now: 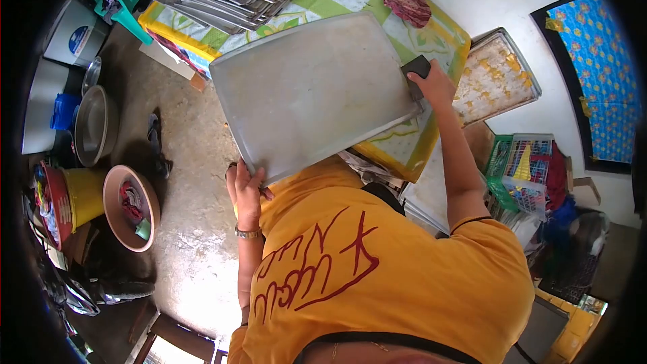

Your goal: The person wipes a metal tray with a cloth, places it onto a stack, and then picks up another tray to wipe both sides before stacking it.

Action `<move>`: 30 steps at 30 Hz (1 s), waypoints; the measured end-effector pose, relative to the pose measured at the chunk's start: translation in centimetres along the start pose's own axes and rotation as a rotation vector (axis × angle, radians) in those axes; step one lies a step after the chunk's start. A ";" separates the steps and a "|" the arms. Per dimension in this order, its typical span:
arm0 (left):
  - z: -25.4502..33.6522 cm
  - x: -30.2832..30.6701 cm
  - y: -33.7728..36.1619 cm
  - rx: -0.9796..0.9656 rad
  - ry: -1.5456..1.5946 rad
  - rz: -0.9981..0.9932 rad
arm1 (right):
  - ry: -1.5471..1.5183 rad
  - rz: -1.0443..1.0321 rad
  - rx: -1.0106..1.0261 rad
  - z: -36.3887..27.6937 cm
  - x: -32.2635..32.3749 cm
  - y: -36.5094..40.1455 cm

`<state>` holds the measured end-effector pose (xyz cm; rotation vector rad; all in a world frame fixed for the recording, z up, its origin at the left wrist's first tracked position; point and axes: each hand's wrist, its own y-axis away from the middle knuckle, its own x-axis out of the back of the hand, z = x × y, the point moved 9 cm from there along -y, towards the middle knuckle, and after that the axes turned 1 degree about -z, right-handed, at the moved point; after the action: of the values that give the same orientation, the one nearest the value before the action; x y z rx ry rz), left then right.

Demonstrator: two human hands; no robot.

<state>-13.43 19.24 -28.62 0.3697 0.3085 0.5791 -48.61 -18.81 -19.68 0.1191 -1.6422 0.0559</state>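
The left hand (246, 189) sits centre-left of the frame, its forearm rising from the lower middle, fingers curled in a grip. The right hand (435, 84) reaches toward the upper right, arm extended, fingers clenched.

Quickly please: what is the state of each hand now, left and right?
Left hand: closed, gripping the near corner of the metal tray.
Right hand: closed, holding a dark block at the tray's other edge.

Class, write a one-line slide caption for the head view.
A person steadies a metal tray with the left hand while the right hand holds a dark pad at its edge.
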 end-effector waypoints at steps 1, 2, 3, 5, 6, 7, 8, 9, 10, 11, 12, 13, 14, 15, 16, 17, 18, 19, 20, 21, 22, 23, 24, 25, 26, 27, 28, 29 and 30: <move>-0.2 0.6 -0.2 -0.007 -0.007 0.037 | -0.001 -0.003 0.006 -0.3 0.1 0.1; -0.5 1.3 -0.4 -0.013 -0.019 0.070 | -0.004 -0.008 0.007 -0.3 0.2 0.5; -0.6 1.9 -0.5 -0.021 -0.029 0.101 | -0.013 -0.029 -0.007 0.0 -0.1 0.6; -0.7 2.0 -0.6 -0.020 -0.028 0.097 | -0.025 -0.064 -0.023 0.4 -0.5 0.1; -0.6 2.0 -0.5 -0.018 -0.027 0.099 | -0.114 -0.069 0.022 -0.1 -0.8 0.3; -0.3 1.8 -0.4 -0.021 -0.023 0.090 | -0.203 -0.075 0.067 -0.9 -1.2 0.7; 0.1 1.6 -0.4 -0.025 -0.021 0.080 | -0.292 -0.080 0.110 -1.8 -1.6 1.3; 0.4 1.4 -0.4 -0.029 -0.019 0.066 | -0.208 -0.116 0.095 -3.1 -3.2 2.0; 0.1 1.6 -0.5 -0.028 -0.039 0.077 | -0.124 -0.152 0.077 -4.6 -4.6 3.0; -0.2 1.8 -0.6 -0.029 -0.059 0.088 | -0.152 -0.176 0.060 -5.8 -3.5 4.2; -0.2 2.0 -0.7 -0.032 -0.079 0.101 | -0.193 -0.085 0.045 -5.2 -2.8 4.1; -0.1 2.1 -0.6 -0.054 -0.095 0.107 | -0.235 0.006 0.032 -4.1 -2.3 3.8; 0.4 1.9 -0.2 -0.076 -0.110 0.117 | -0.276 0.096 0.024 -3.1 -1.5 3.5; 0.8 1.8 0.0 -0.097 -0.123 0.131 | -0.386 -0.009 -0.067 -2.2 0.1 3.6; 0.9 1.8 0.0 -0.102 -0.105 0.119 | -0.326 -0.019 -0.106 -0.9 0.1 2.8; 0.9 1.7 0.0 -0.105 -0.089 0.104 | -0.265 -0.029 -0.150 0.1 0.1 2.1; 0.9 1.5 -0.1 -0.107 -0.074 0.087 | -0.204 -0.038 -0.195 0.9 -0.1 1.6; 0.8 1.6 -0.1 -0.108 -0.089 0.096 | -0.124 -0.017 -0.157 0.8 -0.3 1.3; 0.7 1.8 -0.3 -0.108 -0.104 0.105 | -0.116 -0.010 -0.158 0.5 -0.3 1.1; 0.6 2.0 -0.3 -0.107 -0.119 0.116 | -0.108 -0.003 -0.158 0.1 -0.3 0.9; 0.4 1.9 -0.3 -0.107 -0.107 0.115 | -0.100 0.001 -0.156 -0.2 -0.4 0.6; 0.3 2.0 -0.4 -0.106 -0.098 0.116 | -0.095 -0.006 -0.158 -0.4 -0.6 0.1; 0.2 2.1 -0.4 -0.104 -0.092 0.115 | -0.092 -0.014 -0.163 -0.7 -0.8 -0.5; 0.0 2.2 -0.4 -0.081 -0.111 0.104 | -0.091 -0.021 -0.170 -0.8 -1.1 -0.9; -0.2 2.1 -0.5 -0.061 -0.129 0.091 | -0.065 -0.019 -0.156 -1.2 -1.4 -1.5; -0.3 1.9 -0.5 -0.041 -0.146 0.077 | -0.039 -0.015 -0.143 -1.5 -1.7 -2.1; -0.1 2.0 -0.5 -0.060 -0.114 0.097 | -0.013 -0.009 -0.132 -1.7 -1.8 -2.4; 0.2 2.0 -0.4 -0.079 -0.080 0.116 | -0.016 -0.041 -0.075 -1.9 -2.1 -2.5; 0.5 1.9 -0.4 -0.099 -0.045 0.134 | -0.018 -0.072 -0.018 -2.1 -2.3 -2.5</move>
<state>-11.51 19.91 -28.73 0.3089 0.2117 0.7137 -46.14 -20.99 -21.86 0.1654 -1.6551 -0.0147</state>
